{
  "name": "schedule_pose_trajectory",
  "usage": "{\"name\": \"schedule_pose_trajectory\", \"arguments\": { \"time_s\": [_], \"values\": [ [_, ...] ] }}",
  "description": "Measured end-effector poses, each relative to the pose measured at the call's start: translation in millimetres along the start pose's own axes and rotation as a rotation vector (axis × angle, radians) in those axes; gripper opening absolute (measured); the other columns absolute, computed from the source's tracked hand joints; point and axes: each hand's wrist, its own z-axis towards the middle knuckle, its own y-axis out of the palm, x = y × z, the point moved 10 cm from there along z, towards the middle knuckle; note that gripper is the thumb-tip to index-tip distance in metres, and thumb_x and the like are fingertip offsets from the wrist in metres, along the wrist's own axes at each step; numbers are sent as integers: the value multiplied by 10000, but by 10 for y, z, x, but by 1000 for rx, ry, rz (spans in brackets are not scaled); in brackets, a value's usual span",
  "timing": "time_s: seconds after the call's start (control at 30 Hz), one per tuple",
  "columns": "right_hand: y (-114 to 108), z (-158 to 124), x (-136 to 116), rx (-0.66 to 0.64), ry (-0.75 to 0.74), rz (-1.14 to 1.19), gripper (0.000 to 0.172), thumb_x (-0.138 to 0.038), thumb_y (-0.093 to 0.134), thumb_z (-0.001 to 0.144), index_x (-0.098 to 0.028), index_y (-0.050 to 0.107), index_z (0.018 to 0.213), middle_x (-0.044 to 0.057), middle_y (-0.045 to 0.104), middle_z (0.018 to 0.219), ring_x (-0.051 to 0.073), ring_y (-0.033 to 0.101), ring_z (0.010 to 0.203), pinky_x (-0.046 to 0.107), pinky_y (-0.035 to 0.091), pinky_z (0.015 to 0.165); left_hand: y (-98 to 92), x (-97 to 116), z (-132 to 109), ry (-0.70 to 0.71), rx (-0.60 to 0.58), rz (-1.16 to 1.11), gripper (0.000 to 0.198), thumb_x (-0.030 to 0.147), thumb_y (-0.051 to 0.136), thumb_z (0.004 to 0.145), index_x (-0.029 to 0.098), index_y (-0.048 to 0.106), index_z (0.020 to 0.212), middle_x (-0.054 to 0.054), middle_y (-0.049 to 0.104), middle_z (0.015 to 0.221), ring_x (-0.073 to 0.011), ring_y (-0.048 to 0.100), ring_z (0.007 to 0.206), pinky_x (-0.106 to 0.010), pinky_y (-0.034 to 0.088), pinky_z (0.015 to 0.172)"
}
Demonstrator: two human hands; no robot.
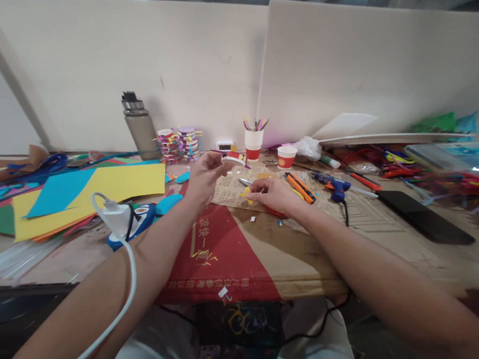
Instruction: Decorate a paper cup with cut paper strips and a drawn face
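Left hand (204,175): I see its fingers closed on the rim of a disc (234,161);
Disc: round, white and red, raised above the flat cardboard (299,268);
Right hand (270,190): fingertips pinch a small yellow piece (249,196); metal blades (245,183) just beside, I cannot tell if gripped;
Bottle (141,130): smooth, grey, cylindrical

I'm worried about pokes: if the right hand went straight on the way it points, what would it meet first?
Probably the left hand or its wrist; depth is unclear, so the right hand could pass beneath.
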Motion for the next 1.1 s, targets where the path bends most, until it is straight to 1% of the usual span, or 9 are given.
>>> {"name": "schedule_pose_trajectory", "arguments": {
  "time_s": [0.1, 0.17, 0.3, 0.47, 0.63, 0.77, 0.93, 1.0, 1.1],
  "values": [
    [9, -8, 11, -8, 31, 125, 162, -327, 650, 734, -171, 673, 696, -18, 622, 672, 126, 512, 659, 242, 395, 644, 2, 0, -5, -11, 3, -1, 413, 257, 886, 512, 183, 567, 764, 41, 605, 665, -97, 555, 611, -222, 427, 571],
    [31, -7, 33, -13, 46, 231, 173, -340, 643, 725, -172, 663, 691, -29, 594, 635, 112, 480, 616, 242, 383, 620, 7, -2, -7, -18, 1, -13, 416, 251, 888, 509, 180, 567, 764, 37, 609, 671, -94, 550, 606, -221, 426, 570],
    [103, 2, 96, -48, 84, 426, 196, -364, 669, 648, -181, 600, 659, -67, 515, 559, 79, 385, 501, 240, 318, 529, 10, -16, -10, -32, -1, -36, 404, 232, 883, 525, 175, 564, 767, 27, 613, 683, -101, 548, 611, -228, 421, 577],
    [106, 18, 99, -47, 64, 520, 221, -343, 696, 548, -184, 565, 629, -70, 526, 566, 71, 401, 519, 234, 299, 532, -1, -27, -15, -42, 12, -28, 389, 192, 869, 540, 171, 559, 774, 31, 603, 673, -97, 540, 606, -223, 402, 577],
    [98, -6, 64, -66, 65, 503, 261, -376, 737, 536, -170, 598, 618, -59, 544, 576, 70, 401, 525, 249, 309, 552, 14, -29, -19, -39, -1, -27, 380, 194, 856, 556, 174, 549, 779, 42, 585, 656, -96, 548, 612, -212, 390, 570],
    [77, -17, 30, -54, 49, 506, 255, -408, 724, 581, -168, 649, 623, -60, 517, 542, 71, 378, 519, 253, 311, 553, 34, -15, -15, -18, -19, -12, 393, 204, 866, 546, 180, 540, 764, 48, 571, 643, -90, 541, 613, -210, 392, 575],
    [89, -11, 11, -67, 44, 501, 292, -450, 654, 683, -164, 710, 691, -16, 608, 614, 79, 409, 522, 251, 327, 539, 63, 2, -29, -14, -30, -3, 408, 230, 877, 534, 180, 543, 762, 48, 581, 663, -81, 528, 608, -211, 406, 573],
    [81, -9, 9, -65, 39, 477, 277, -426, 631, 713, -162, 715, 708, 4, 653, 664, 83, 429, 531, 248, 342, 545, 76, 7, -38, -15, -37, -7, 401, 233, 876, 538, 177, 546, 758, 45, 584, 677, -79, 531, 613, -212, 413, 574],
    [71, -8, 12, -62, 20, 385, 177, -325, 642, 710, -159, 703, 695, 12, 680, 693, 93, 486, 576, 241, 376, 580, 90, 2, -47, -25, -47, -19, 381, 211, 867, 552, 173, 548, 756, 44, 584, 683, -78, 537, 620, -211, 417, 576]
  ]
}}
